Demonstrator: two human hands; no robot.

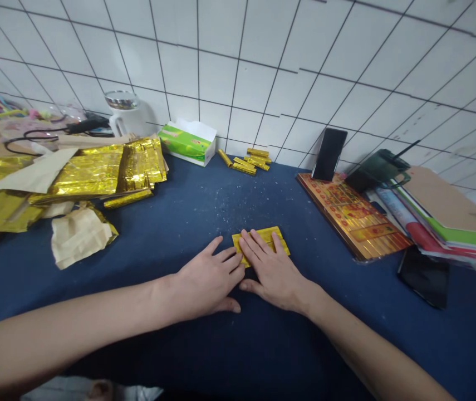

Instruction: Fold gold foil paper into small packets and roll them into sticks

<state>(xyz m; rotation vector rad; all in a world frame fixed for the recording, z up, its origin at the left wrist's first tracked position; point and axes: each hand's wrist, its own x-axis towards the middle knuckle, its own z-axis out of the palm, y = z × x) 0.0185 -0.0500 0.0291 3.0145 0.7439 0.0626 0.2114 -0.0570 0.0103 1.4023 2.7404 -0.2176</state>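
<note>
Covering part of a gold sheet (266,236) with the right hand (277,275)

Lying flat on the dark blue tabletop (171,223), near the middle of the view and just beyond both palms. Running lengthwise from left to right, with the long axis slightly aslant, tipping the right-hand end a little nearer the tiled wall (221,67). Pointing that end toward a red-and-gold box (346,217), well apart on the right.

Reaching in palm down on the right: digits spread apart, fingers laid across the sheet and aimed away and somewhat leftward, thumb out to the side over bare blue. Reaching in from the other side with the left hand (208,281), also palm down, digits loosely apart, fingers aimed rightward at the sheet's near left corner (touching it or just above, cannot tell). Almost meeting, hand to hand, at that corner.

Scattered beyond the sheet: pale specks. Heaped farther back, by the wall: small gold rolls (256,160), lying at mixed angles. Standing to the left of these: a green tissue pack (185,143) and a white mug (127,120). Piled at far left: gold foil sheets (91,170), with crumpled paper (79,236) in front. Leaning upright at the back of the box: a phone (329,155).
</note>
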